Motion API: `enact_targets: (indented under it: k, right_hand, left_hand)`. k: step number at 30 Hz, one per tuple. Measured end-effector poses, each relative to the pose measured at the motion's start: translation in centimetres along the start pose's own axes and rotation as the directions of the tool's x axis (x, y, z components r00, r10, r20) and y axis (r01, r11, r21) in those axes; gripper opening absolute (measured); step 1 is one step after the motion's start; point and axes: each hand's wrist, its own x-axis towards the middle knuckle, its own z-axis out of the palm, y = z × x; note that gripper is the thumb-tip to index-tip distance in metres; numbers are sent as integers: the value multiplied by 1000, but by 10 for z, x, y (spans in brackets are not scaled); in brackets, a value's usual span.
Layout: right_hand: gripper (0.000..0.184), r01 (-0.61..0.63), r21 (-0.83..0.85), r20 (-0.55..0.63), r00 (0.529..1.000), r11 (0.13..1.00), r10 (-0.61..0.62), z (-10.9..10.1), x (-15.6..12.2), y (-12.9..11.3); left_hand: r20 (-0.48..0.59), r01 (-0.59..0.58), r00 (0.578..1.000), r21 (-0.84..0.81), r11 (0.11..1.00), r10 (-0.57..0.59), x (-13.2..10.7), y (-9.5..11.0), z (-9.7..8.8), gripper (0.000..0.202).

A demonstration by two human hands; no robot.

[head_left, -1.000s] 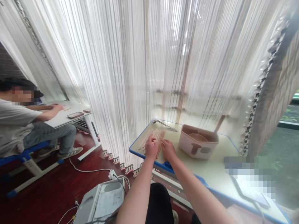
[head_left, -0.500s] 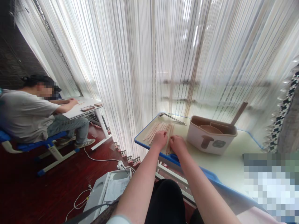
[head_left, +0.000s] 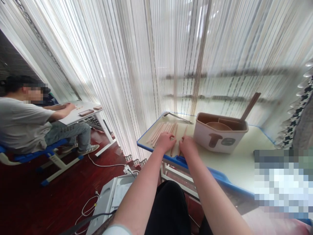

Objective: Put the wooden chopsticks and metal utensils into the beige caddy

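Note:
Several thin wooden chopsticks (head_left: 156, 133) lie side by side at the left end of the cream table (head_left: 241, 169). My left hand (head_left: 166, 142) is beside them, fingers curled and closed on one chopstick (head_left: 172, 150) that lies slightly apart from the row. To its right, my right hand (head_left: 188, 146) is closed in a pinch on another chopstick (head_left: 185, 131), whose far end shows beyond the fingers. A gap of bare tabletop separates the two hands. My fingertips partly hide both chopsticks.
A white and brown divided container (head_left: 220, 135) stands right of my hands, with a brown stick-like bundle (head_left: 251, 106) rising from it. Metal tongs (head_left: 178, 117) lie behind the chopsticks. Another person (head_left: 26, 120) sits at a table on the left. A white cord (head_left: 107, 165) crosses the floor.
My right hand has moved slightly right with its chopstick, widening the gap from the chopstick at my left hand. The camera view has shifted a little.

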Motion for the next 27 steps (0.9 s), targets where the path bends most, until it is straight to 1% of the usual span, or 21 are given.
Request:
enact_targets:
  k: [3, 7, 9, 12, 15, 17, 19, 21, 23, 25, 27]
  right_hand:
    - [32, 11, -12, 25, 1000, 1000, -11, -1, -1, -1]
    - [27, -37, -43, 136, 990, 998, 42, -5, -3, -4]
    - [26, -41, -55, 155, 987, 998, 49, -8, -4, -5]
    - [25, -6, -25, 122, 993, 1000, 9, -9, -7, -8]
    - [25, 36, 45, 88, 995, 998, -40, -8, -9, -11]
    - [24, 62, 128, 55, 996, 990, -69, -8, -10, -13]
    - [24, 75, 259, 0, 997, 963, -78, -10, -11, -14]
    - [27, 60, 428, -69, 997, 902, -34, -14, -14, -14]
    - [28, 35, 608, -126, 991, 793, 53, -19, -16, -14]
    - [25, 39, 781, -133, 986, 624, 104, -24, -19, -14]
    - [22, 59, 912, -90, 994, 406, 58, -28, -22, -14]
  left_hand:
    - [20, 14, 1000, -3, 1000, -14, 0, 0, 0, 23]
    - [2, 77, 997, -13, 997, -77, 3, 0, 0, 14]
    - [-5, 94, 996, -27, 995, -94, 3, -1, 1, 10]
    - [-13, 116, 993, -91, 989, -118, 3, -1, 1, 14]
    - [-28, 140, 989, -186, 972, -148, 2, -2, 1, 24]
    - [-36, 152, 986, -228, 962, -164, 2, -4, 2, 31]
    - [-36, 142, 987, -251, 957, -155, 2, -5, 2, 34]
    - [-33, 117, 991, -259, 959, -130, 2, -5, 2, 33]
    - [-34, 97, 993, -257, 962, -109, 2, -5, 2, 32]
    - [-36, 87, 994, -257, 962, -100, 2, -4, 2, 31]
    - [-37, 82, 995, -263, 961, -95, 2, -4, 2, 32]
